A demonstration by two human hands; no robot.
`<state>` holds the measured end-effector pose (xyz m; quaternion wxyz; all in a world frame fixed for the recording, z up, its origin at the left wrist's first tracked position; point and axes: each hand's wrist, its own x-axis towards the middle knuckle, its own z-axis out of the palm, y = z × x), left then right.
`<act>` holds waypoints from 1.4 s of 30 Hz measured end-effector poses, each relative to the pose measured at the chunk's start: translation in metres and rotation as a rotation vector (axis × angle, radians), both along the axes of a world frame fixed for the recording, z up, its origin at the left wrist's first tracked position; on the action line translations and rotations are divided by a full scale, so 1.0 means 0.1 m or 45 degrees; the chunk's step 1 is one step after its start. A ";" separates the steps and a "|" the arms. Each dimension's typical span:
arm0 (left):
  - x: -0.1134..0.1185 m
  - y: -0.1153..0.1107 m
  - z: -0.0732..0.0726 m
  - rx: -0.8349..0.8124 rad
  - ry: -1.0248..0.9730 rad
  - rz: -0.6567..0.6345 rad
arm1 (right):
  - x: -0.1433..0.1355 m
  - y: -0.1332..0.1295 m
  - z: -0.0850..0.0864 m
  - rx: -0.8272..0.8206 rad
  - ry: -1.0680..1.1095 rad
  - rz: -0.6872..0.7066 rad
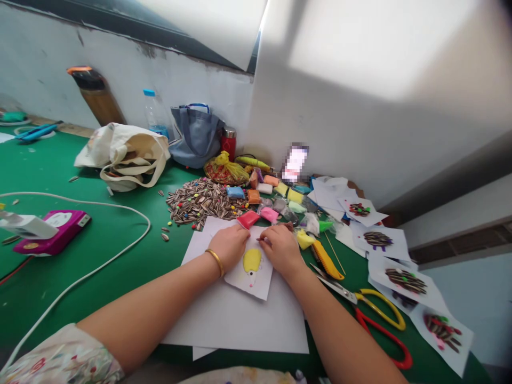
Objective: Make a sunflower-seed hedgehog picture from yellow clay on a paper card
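A small white card (262, 285) lies on larger white sheets in front of me. It bears a flattened yellow clay shape (252, 261) with a white pointed head, a dark eye and a pink tip. My left hand (229, 248), a gold bangle at its wrist, rests with curled fingers on the card's left side. Between the thumb and fingers of my right hand (283, 249) is a small dark brown piece (260, 239), just above the yellow shape. A red clay packet (248, 219) lies right beyond my left fingertips.
Sunflower seeds (200, 201) and coloured clay packets (269, 214) spread behind the sheets. At right lie a yellow utility knife (327, 260), scissors (356, 296) and several seed-decorated cards (406, 281). A white cable (116, 261) curves at left. Bags and a phone (295, 164) stand behind.
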<state>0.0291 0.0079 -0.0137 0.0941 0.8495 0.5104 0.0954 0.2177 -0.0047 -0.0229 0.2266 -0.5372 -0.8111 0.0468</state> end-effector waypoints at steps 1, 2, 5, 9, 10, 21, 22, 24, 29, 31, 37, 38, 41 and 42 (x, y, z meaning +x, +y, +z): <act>0.00 0.00 0.00 0.003 0.002 0.002 | -0.02 0.01 -0.01 0.001 -0.004 -0.013; 0.00 0.00 0.00 0.011 0.002 0.005 | -0.03 0.02 -0.01 -0.006 -0.017 -0.015; 0.01 0.00 0.00 0.036 0.002 0.012 | -0.02 0.00 0.01 -0.042 -0.101 0.016; 0.00 0.00 -0.02 0.036 0.007 0.010 | 0.08 -0.10 0.06 -0.077 -0.189 0.102; 0.00 0.00 -0.02 0.037 0.009 0.008 | 0.11 -0.12 0.07 -0.084 -0.188 0.126; 0.01 0.00 -0.02 0.014 0.018 0.002 | 0.08 -0.13 0.05 -0.088 -0.197 0.100; 0.01 0.00 -0.02 0.013 0.015 0.002 | 0.09 -0.13 0.06 -0.092 -0.188 0.106; 0.01 -0.01 -0.02 0.013 0.016 0.004 | 0.09 -0.15 0.07 -0.092 -0.182 0.103; 0.01 0.00 -0.02 0.026 0.031 0.000 | 0.04 -0.17 0.05 -0.129 -0.216 0.064; 0.01 0.00 -0.02 0.023 0.025 -0.003 | 0.04 -0.17 0.05 -0.137 -0.221 0.052; 0.01 -0.01 -0.02 -0.009 0.002 0.011 | 0.04 -0.20 0.10 -0.097 -0.238 0.117; 0.01 0.00 -0.02 -0.007 0.003 0.012 | 0.04 -0.20 0.10 -0.096 -0.242 0.126; 0.00 0.00 -0.02 0.003 0.012 0.002 | 0.05 -0.20 0.11 -0.102 -0.236 0.131; 0.00 0.00 -0.02 0.004 0.015 -0.001 | 0.05 -0.20 0.11 -0.102 -0.233 0.132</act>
